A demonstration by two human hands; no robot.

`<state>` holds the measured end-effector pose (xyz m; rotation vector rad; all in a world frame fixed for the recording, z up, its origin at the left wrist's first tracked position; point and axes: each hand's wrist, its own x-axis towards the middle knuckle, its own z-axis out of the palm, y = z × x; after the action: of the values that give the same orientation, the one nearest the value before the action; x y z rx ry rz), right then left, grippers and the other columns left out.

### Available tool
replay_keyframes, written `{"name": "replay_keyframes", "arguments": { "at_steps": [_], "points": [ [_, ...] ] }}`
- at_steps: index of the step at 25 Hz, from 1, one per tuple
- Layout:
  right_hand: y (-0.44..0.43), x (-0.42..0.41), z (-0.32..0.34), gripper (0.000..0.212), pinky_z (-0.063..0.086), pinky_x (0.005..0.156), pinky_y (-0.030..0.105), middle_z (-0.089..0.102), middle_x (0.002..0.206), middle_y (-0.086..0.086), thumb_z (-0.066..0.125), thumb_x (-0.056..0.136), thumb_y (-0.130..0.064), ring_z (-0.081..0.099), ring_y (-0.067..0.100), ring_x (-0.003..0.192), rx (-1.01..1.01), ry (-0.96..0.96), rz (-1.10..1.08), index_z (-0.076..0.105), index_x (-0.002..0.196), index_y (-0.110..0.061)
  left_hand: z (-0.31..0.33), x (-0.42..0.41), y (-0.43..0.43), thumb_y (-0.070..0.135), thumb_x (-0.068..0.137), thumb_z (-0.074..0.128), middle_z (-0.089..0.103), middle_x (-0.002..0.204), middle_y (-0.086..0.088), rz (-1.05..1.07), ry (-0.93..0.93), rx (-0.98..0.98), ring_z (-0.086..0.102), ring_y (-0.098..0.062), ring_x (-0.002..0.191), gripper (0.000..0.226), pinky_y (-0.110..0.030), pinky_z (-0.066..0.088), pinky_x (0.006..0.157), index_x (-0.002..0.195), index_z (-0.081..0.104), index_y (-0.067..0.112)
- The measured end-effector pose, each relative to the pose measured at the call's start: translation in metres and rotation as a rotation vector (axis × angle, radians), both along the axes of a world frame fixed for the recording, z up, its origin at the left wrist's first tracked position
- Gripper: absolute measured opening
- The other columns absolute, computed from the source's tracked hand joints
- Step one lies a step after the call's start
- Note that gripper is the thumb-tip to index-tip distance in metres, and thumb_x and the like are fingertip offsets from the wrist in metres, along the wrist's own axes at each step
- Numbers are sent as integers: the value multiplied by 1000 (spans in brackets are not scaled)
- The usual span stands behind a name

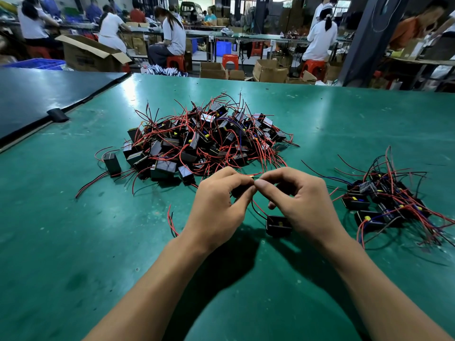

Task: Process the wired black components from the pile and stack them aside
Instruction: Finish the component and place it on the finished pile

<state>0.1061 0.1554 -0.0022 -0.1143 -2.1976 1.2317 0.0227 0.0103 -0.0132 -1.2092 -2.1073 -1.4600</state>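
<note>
Left hand [219, 205] and right hand [304, 205] pinch the wire ends [251, 177] of my component [278, 225], which lies on the table [98, 242] beneath. Wire step likely in progress; next, transfer it to the stack [384, 203].

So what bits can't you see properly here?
All in the head view:
- wire tips: too small, and pinched between left hand and right hand.
- component: right hand hides part of it.
- pile bottom: buried under what lies on top.
- stack: far side cut off by the right edge.
</note>
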Motion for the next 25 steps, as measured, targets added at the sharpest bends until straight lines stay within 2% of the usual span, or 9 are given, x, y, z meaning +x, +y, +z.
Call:
{"name": "replay_keyframes", "arguments": {
  "at_steps": [3, 7, 9, 11, 13, 16, 19, 22, 25],
  "points": [
    [-1, -1, 2, 17, 44, 55, 31, 63, 60, -3, 73, 90, -27, 53, 12, 53, 73, -59, -22, 71, 75, -20, -4, -3, -1, 8, 86, 71, 60, 75, -3, -14, 88, -7, 55, -18, 68, 5, -34, 48, 62, 90, 75, 6],
    [-5, -6, 6, 36, 32, 46, 23, 50, 53, -3, 62, 96, -18, 38, 10, 47, -330, -301, 74, 59, 61, -16, -6, -4, 0, 13, 87, 69, 63, 78, -5, 20, 259, -70, 59, -25, 72, 9, -40, 49, 65, 90, 75, 6],
    [-6, -8, 6, 37, 29, 41, 19, 50, 51, -5, 61, 96, -16, 35, 10, 44, -456, -325, 64, 57, 59, -16, -7, -3, 2, 14, 87, 69, 64, 78, -5, 44, 303, -86, 59, -27, 73, 9, -41, 49, 65, 89, 75, 7],
    [-2, -5, 4, 30, 36, 44, 20, 57, 56, -6, 64, 96, -20, 44, 12, 45, -300, -254, 34, 63, 66, -17, -7, -3, 1, 12, 87, 70, 63, 78, -3, 34, 220, -65, 58, -25, 73, 7, -42, 49, 66, 89, 74, 7],
    [6, -1, 4, 11, 47, 53, 26, 67, 70, -7, 66, 94, -17, 56, 14, 51, -52, -134, 32, 71, 86, -23, -7, -6, 0, 12, 87, 72, 61, 78, 0, 16, 110, -49, 57, -21, 73, 5, -41, 49, 66, 88, 74, 8],
    [15, 1, 0, 21, 55, 62, 28, 73, 90, -8, 74, 87, -5, 66, 18, 62, 140, -42, 132, 77, 103, -19, -7, -9, -3, 13, 86, 73, 60, 77, 3, -2, 51, -76, 55, -18, 73, 4, -40, 48, 66, 88, 74, 10],
    [15, -1, -2, 13, 54, 65, 26, 74, 90, -5, 78, 84, -14, 68, 14, 73, 304, 57, 155, 79, 97, -12, -7, -9, -4, 14, 87, 72, 60, 79, 3, -27, 40, -111, 56, -16, 75, 7, -36, 49, 67, 91, 75, 10],
    [17, -1, -3, 9, 47, 62, 19, 71, 83, -9, 78, 85, -19, 64, 9, 69, 423, 92, 137, 78, 92, -14, -7, -8, -5, 17, 88, 71, 61, 80, 1, -38, 50, -131, 57, -18, 76, 10, -38, 49, 67, 92, 75, 9],
    [14, -1, -3, 8, 36, 58, 9, 61, 66, -19, 75, 89, -20, 52, 0, 58, 323, -15, 80, 72, 82, -22, -5, -5, -5, 18, 88, 70, 62, 79, -1, -20, 130, -146, 57, -22, 75, 11, -40, 49, 66, 90, 75, 8]
  ]
}}
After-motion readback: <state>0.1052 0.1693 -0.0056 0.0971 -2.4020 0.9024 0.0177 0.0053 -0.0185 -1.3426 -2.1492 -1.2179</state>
